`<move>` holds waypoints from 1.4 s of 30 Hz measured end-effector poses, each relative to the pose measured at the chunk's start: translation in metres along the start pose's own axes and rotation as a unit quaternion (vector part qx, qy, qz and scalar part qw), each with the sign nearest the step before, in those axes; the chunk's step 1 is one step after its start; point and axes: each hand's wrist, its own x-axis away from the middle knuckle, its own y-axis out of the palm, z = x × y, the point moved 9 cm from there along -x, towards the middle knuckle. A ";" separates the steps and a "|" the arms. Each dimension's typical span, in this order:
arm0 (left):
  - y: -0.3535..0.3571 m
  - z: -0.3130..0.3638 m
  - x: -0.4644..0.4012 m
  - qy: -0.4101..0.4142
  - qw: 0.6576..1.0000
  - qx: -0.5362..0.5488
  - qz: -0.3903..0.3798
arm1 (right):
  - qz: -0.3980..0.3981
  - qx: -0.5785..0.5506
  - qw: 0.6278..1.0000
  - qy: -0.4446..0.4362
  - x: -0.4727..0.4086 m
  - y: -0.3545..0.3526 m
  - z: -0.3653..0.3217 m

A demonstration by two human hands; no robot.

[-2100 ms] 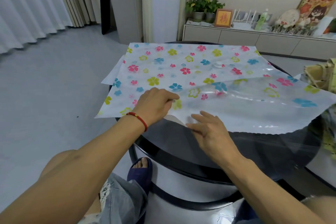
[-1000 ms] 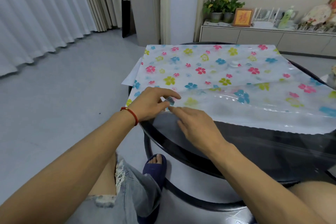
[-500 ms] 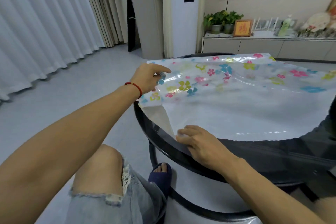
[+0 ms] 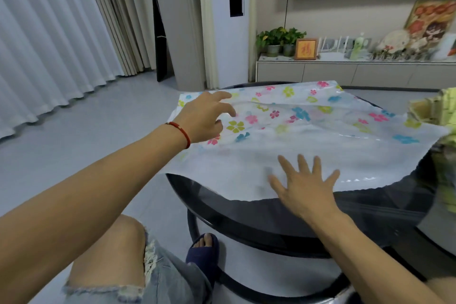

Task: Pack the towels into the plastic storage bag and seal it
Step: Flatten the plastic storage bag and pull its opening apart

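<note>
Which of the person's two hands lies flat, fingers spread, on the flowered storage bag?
The right hand, pressed flat near the storage bag's near edge. The left hand, with the red wrist cord, hovers farther back with loosely curved fingers.

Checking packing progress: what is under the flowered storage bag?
The storage bag lies on a dark round table, whose near rim shows. The right hand rests flat on the bag. Its inside cannot be made out.

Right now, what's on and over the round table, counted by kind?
Plastic storage bag, flower print: 1
Towel stack, right edge: 1
Hands above the bag: 2, left hand and right hand
Total: 4
</note>
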 end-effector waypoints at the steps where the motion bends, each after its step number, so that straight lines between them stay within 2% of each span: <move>1: 0.002 0.020 -0.003 0.039 0.999 -0.022 -0.006 | -0.019 0.003 0.998 0.057 -0.002 0.003 0.021; 2: 0.006 0.042 -0.008 0.077 0.996 -0.041 -0.012 | -0.041 -0.006 0.995 0.090 -0.002 0.009 0.036; 4: 0.020 0.082 -0.019 0.136 0.987 -0.075 -0.032 | -0.071 -0.008 0.993 0.095 -0.004 0.020 0.045; 9: 0.043 0.124 -0.047 0.159 0.980 -0.105 -0.057 | -0.076 0.010 0.996 0.034 -0.019 0.024 0.038; 15: 0.042 0.099 -0.063 0.110 0.990 -0.079 -0.042 | -0.077 -0.012 0.996 -0.048 -0.031 0.014 0.026; 21: 0.044 0.080 -0.078 0.001 0.999 0.023 -0.022 | -0.016 0.037 0.998 0.046 -0.009 0.006 0.051; 24: 0.048 0.090 -0.083 0.004 0.998 0.046 -0.034 | -0.033 0.019 0.997 0.071 0.000 0.006 0.077; 31: 0.072 0.125 -0.085 0.018 0.992 0.096 -0.074 | -0.068 -0.049 0.996 0.041 -0.009 -0.019 0.129; 33: 0.076 0.130 -0.088 0.008 0.990 0.114 -0.081 | -0.028 -0.082 0.995 0.040 -0.005 -0.039 0.141; 36: 0.081 0.135 -0.092 -0.001 0.987 0.133 -0.085 | 0.147 -0.138 0.978 0.043 0.012 -0.095 0.167; 38: 0.081 0.139 -0.095 -0.004 0.986 0.148 -0.076 | 0.245 -0.147 0.955 0.087 0.032 -0.126 0.204; 40: 0.075 0.146 -0.099 0.001 0.985 0.162 -0.055 | 0.281 -0.124 0.939 0.157 0.048 -0.145 0.249; 42: 0.071 0.154 -0.103 0.009 0.983 0.175 -0.047 | 0.274 -0.060 0.934 0.220 0.059 -0.157 0.291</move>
